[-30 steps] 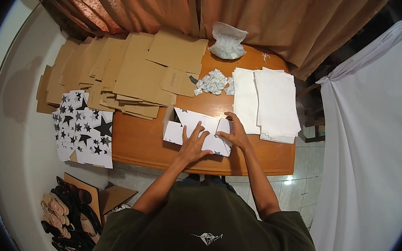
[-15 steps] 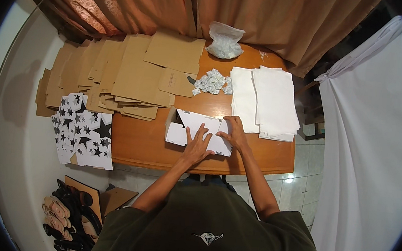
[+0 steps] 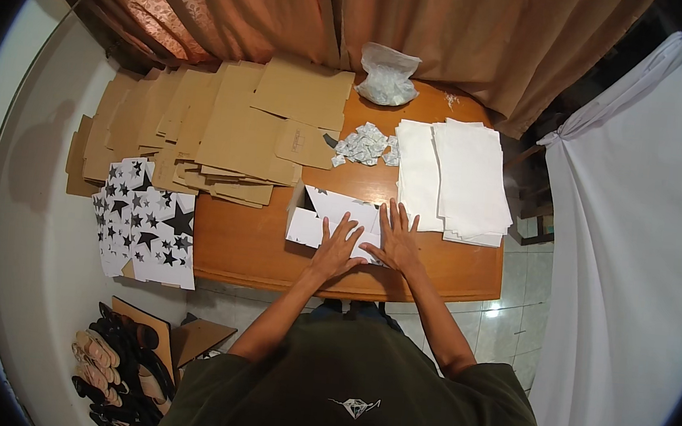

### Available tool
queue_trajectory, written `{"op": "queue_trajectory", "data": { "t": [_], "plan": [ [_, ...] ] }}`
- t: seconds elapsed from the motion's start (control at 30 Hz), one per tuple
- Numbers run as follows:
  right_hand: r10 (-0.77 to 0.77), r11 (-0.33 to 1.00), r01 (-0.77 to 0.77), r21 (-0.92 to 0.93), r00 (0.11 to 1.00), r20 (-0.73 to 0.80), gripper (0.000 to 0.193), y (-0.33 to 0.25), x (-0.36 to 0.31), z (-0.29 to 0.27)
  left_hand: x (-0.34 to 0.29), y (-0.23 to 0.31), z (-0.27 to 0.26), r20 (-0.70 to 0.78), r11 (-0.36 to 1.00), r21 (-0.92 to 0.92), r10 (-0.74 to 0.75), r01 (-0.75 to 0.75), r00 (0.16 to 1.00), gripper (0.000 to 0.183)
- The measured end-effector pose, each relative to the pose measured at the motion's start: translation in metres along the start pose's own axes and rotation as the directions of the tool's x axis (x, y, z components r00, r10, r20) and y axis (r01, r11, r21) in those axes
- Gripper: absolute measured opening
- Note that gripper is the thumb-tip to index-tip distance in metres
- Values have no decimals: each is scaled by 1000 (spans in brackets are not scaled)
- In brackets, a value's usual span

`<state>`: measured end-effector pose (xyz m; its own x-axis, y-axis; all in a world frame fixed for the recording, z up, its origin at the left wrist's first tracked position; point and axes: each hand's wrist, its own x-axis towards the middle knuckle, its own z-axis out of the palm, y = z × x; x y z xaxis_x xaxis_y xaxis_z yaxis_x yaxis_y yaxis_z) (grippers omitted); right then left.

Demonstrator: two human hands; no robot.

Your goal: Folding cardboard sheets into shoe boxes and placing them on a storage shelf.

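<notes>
R hand (image 3: 400, 246) has changed most: ~half a sec ago it was pinching the R end of the white box (image 3: 340, 205), fingers hooked over the edge. Now the pinch is gone; fingers are straight and fanned, palm down, lying flat along that end w/ nothing clasped. L hand (image 3: 337, 252) is in much the same spot, fingers a bit closer together, resting loosely over the middle of the top, also not clasping anything. (Can't tell if either thumb is pressing the front side, it's partly hidden.)

Box is on the wooden table (image 3: 233, 240), near the front edge, just below the brown cardboard (image 3: 238, 135); dark gap still shows at its L end. So the R end prob. lies flatter now, under the hand, while the L end looks unfinished, imo.

Rest is as it was: star-print card (image 3: 145, 224) at far L, white sheets (image 3: 478, 176) to the R, small packets (image 3: 363, 143) & plastic bag (image 3: 389, 79) behind.
</notes>
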<state>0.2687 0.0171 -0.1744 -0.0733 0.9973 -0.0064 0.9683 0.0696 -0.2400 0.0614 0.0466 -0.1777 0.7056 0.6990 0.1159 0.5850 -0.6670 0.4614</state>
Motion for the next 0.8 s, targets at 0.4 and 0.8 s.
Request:
{"op": "queue_trajectory", "data": {
  "t": [0.4, 0.8],
  "plan": [
    [82, 995, -91, 48, 982, 170, 123, 0, 4, -15, -1, -61, -107, -409, 703, -689, -576, 174, 708, 34],
    [75, 997, -79, 22, 990, 121, 115, -16, 2, -23, 35, -115, -92, 48, 947, -290, -128, 136, 991, 45]
  ]
}}
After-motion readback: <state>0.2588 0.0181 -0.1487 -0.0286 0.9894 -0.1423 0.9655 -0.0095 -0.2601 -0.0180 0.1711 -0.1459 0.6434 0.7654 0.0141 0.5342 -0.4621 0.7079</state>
